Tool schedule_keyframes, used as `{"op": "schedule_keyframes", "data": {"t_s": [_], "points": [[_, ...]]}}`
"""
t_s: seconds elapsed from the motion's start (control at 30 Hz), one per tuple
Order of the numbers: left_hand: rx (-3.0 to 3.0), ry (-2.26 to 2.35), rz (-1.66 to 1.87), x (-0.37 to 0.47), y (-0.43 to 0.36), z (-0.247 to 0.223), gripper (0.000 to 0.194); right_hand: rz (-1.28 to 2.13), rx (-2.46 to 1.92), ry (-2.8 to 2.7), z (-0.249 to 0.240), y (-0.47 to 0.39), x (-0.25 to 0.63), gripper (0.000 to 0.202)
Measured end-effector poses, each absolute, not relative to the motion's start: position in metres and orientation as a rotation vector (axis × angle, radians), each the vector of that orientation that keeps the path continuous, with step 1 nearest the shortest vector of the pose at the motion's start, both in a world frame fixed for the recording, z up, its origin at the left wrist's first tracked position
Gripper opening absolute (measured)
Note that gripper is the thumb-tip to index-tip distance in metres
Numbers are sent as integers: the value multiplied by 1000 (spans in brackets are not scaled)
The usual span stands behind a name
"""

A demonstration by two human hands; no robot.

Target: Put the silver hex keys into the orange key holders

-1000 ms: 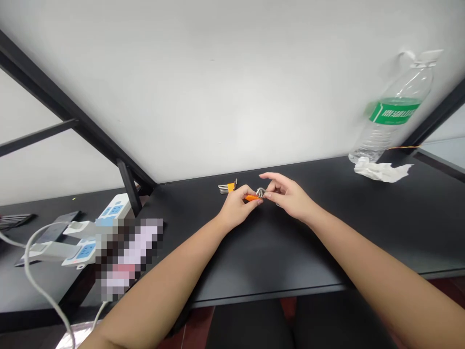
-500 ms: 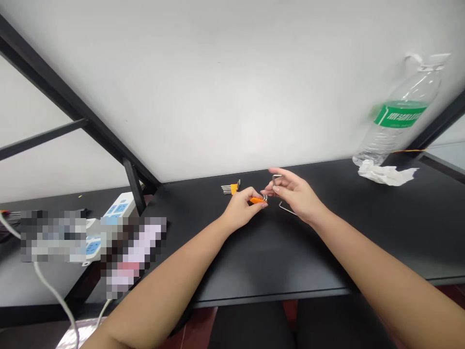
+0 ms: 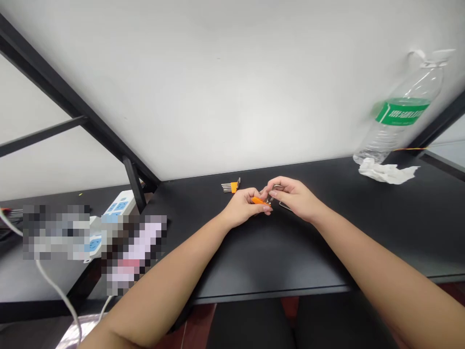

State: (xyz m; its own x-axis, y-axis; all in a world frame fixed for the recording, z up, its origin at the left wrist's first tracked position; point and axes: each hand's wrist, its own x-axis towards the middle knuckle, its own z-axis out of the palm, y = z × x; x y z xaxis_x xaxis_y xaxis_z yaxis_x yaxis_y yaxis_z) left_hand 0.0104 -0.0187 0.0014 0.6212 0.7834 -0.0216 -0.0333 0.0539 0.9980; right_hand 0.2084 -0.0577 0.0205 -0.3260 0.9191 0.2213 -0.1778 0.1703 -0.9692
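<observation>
Pinched in my left hand (image 3: 241, 208) is an orange hex key holder (image 3: 258, 200) with short metal ends showing at its right side. My right hand (image 3: 296, 196) grips a bent metal hex key (image 3: 278, 186) between thumb and fingers, its lower end close to the holder. Whether that end is inside a hole I cannot tell. Another hex key (image 3: 285, 207) lies on the black table just under my right hand, partly hidden by it. Behind my left hand rests a second orange holder (image 3: 234, 187) with several hex keys in it.
A large clear bottle (image 3: 399, 111) with a green label stands at the back right, by a crumpled white tissue (image 3: 388, 172). On the left are a white power strip (image 3: 118, 208), a white cable (image 3: 54, 291) and a black metal frame (image 3: 98, 140). A white wall rises behind the table.
My right hand has lowered and moved closer to my left, bringing the hex key down to the orange holder. My right fingers have closed in more around the key.
</observation>
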Motion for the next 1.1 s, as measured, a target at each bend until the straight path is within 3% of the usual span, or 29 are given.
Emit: {"op": "schedule_keyframes", "data": {"t_s": [0.43, 0.6, 0.73, 0.8, 0.97, 1.1], "points": [[1327, 561, 599, 7, -17, 2, 35, 1397, -874, -1716, 25, -54, 222, 22], [1310, 558, 655, 6, -15, 1, 34, 1513, -835, -1593, 20, -53, 218, 33], [1300, 556, 623, 6, -17, 3, 35, 1529, -924, -1456, 12, -50, 210, 29], [1316, 584, 616, 7, -17, 4, 37, 1389, -1057, -1518, 12, -49, 210, 27], [1363, 678, 758, 9, -14, 2, 45, 524, -1458, -1782, 26, -49, 235, 16], [1481, 753, 891, 7, -10, -4, 49, 406, -1602, -2277, 26, -53, 249, 9]]}}
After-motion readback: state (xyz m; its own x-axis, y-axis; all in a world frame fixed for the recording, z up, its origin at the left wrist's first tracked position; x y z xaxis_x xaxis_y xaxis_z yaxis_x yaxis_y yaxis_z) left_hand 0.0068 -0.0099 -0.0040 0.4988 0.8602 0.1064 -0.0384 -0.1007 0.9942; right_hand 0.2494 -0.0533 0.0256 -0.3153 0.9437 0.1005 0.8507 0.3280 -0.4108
